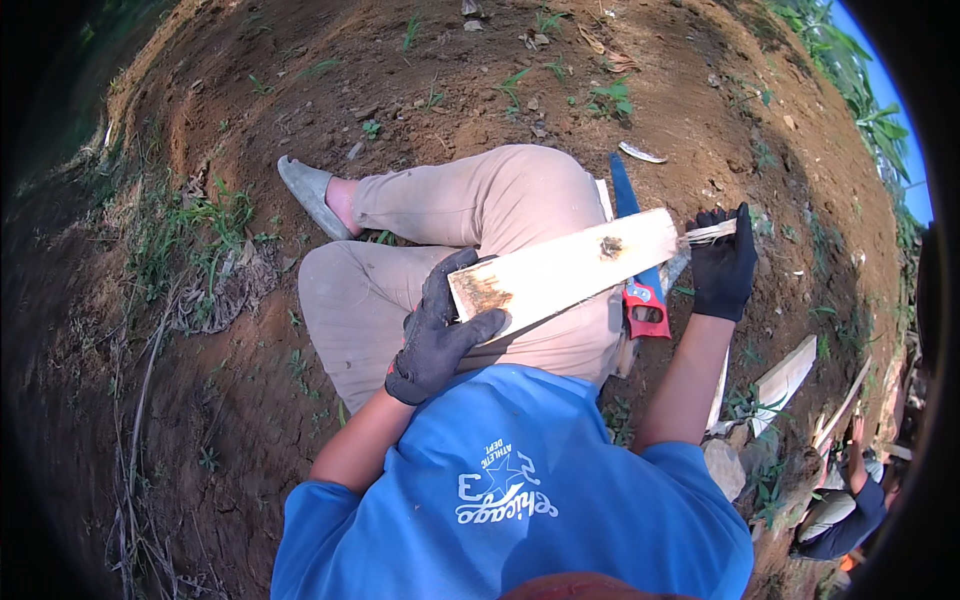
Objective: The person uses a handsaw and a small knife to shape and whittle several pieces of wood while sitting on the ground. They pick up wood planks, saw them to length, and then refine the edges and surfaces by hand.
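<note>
Head view: pale board (568, 264), saw (649, 281) beneath.
Left hand (437, 335): my fingers grip its stained end.
Right hand (725, 272): my fingers curl round a splintered strip (708, 234).

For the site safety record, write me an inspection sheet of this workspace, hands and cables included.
Surface: brown soil with scattered weeds.
Job's things: pale plank above the lap, dark-stained at its left end; splintered strip at its right end, attachment unclear.
Clutter: blue-bladed, red-handled handsaw, partly behind the plank; wood offcut at right.
Hands: gloved left hand grips the plank; gloved right hand holds the strip.
Cables: nothing seen.
Surroundings: another person, lower right; greenery, upper right.
</note>
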Available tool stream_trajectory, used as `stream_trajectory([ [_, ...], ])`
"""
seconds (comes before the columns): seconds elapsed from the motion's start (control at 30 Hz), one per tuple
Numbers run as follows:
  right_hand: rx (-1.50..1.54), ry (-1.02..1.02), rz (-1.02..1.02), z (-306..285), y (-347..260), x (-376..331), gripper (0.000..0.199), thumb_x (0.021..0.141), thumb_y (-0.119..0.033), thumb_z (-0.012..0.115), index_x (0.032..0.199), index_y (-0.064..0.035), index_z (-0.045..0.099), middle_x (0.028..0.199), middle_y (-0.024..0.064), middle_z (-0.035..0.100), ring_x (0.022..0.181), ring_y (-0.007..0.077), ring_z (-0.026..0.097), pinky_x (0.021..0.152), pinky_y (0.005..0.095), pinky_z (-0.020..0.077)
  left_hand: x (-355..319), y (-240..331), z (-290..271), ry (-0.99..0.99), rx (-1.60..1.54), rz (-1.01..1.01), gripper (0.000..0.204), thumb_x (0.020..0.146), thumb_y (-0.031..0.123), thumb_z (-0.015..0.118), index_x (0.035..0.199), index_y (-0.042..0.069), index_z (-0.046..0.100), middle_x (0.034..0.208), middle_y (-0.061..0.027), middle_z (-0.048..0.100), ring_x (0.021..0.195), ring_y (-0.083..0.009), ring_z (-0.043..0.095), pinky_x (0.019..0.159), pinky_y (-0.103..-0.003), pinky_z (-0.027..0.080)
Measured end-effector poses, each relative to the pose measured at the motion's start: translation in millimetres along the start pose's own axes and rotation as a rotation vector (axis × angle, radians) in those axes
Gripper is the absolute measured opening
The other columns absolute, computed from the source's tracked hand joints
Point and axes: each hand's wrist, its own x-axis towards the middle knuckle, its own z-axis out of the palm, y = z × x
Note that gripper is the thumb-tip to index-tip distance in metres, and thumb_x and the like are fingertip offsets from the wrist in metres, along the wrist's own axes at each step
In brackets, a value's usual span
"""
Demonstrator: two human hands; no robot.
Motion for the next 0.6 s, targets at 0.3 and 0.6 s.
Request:
stream_trajectory([
  [0.3, -2.131, 0.652, -0.472, -89, -97, -6, 0.095, 0.095, -0.052, 0.073, 0.170, -0.0144, 0.029, 0.146, 0.0278, 0.063, 0.131, 0.0437, 0.064, 0.109, 0.0537, 0.0501, 5, -1, 6, 0.013, -0.079, 0.014, 0.083, 0.090, 0.004, 0.084, 0.158, 0.000, 0.035, 0.148, -0.0160, 0.058, 0.134, -0.0245, 0.060, 0.115, -0.040, 0.049],
  [0.6, -1.441, -0.796, -0.593, 57, 56, -140, 0.065, 0.078, -0.024, 0.093, 0.137, -0.0115, 0.069, 0.142, 0.0113, 0.067, 0.136, 0.0346, 0.060, 0.115, 0.0492, 0.0480, 1, 5, 3, -0.214, -0.165, 0.126, 0.115, 0.081, 0.010, 0.091, 0.167, 0.005, 0.016, 0.166, -0.0194, 0.035, 0.154, -0.0319, 0.038, 0.126, -0.049, 0.036],
])
